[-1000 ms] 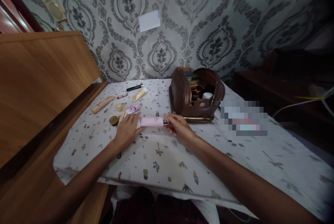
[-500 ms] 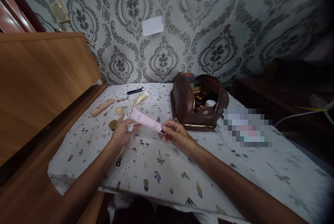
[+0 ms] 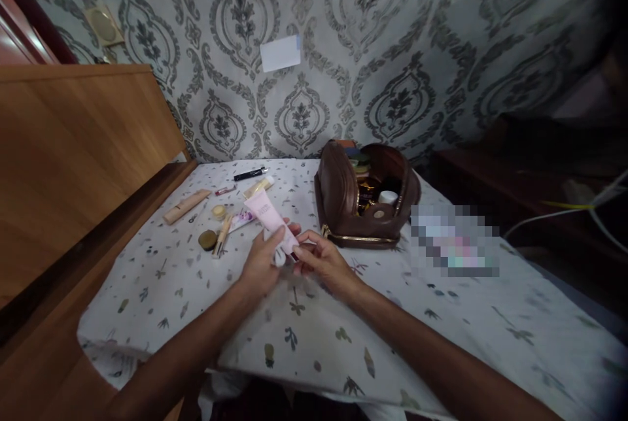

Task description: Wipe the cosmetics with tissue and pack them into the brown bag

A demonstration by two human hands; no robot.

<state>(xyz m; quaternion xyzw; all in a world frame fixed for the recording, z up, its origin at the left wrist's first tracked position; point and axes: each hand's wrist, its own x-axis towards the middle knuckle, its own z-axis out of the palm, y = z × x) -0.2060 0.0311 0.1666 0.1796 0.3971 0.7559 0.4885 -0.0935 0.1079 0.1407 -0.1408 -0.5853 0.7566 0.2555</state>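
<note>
A pale pink squeeze tube [image 3: 267,213] is held at a tilt over the table, its wide end pointing away to the left. My left hand [image 3: 260,263] is closed round the tube's lower part, with a bit of white tissue or cloth [image 3: 279,257] in the same grip. At the cap end, the fingertips of my right hand [image 3: 328,265] pinch the tube; the cap is mostly hidden by them. Just beyond the tube lie a white-and-purple tube [image 3: 240,220], a slim beige-and-clear tube [image 3: 223,235] and a yellowish tube [image 3: 259,186].
An open brown toiletry bag [image 3: 338,192] with items inside stands right of my hands. Leftward lie a beige tube [image 3: 186,206], small jar [image 3: 218,212], round olive item [image 3: 207,240], small pinkish tube [image 3: 226,190] and black pen-like item [image 3: 249,174]. A wooden panel [image 3: 83,127] borders the left.
My left hand has moved right from the tube's wide end to its lower part, near my right hand. The tube points more steeply away, and the white-and-purple and slim beige tubes now show.
</note>
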